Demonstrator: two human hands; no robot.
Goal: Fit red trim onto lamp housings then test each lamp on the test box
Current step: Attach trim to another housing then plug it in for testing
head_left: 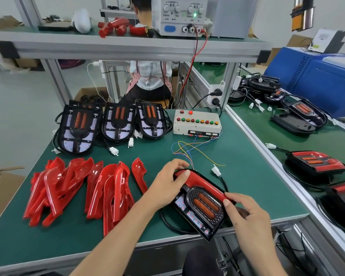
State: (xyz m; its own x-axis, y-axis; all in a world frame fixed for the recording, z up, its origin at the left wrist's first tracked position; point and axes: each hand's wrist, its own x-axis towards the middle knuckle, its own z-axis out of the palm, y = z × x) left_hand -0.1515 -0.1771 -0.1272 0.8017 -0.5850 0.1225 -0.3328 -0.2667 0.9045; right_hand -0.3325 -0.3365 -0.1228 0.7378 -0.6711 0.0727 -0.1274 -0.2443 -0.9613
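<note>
A black lamp housing (pixel 202 211) with two orange bars lies tilted at the near edge of the green table. A red trim strip (pixel 204 184) runs along its far right side. My left hand (pixel 167 186) grips the housing's far end, thumb pressing the trim. My right hand (pixel 247 218) holds the near right side, thumb on the trim's lower end. The housing's white plug (pixel 216 170) lies loose on the mat. The test box (pixel 196 124), with coloured buttons, stands further back with thin wires (pixel 189 149) trailing from it.
A pile of red trims (pixel 84 191) lies to the left. Three bare housings (pixel 116 121) lean at the back. Trimmed lamps (pixel 317 161) sit on the right bench. A power supply (pixel 184 15) stands on the shelf; a person sits behind it.
</note>
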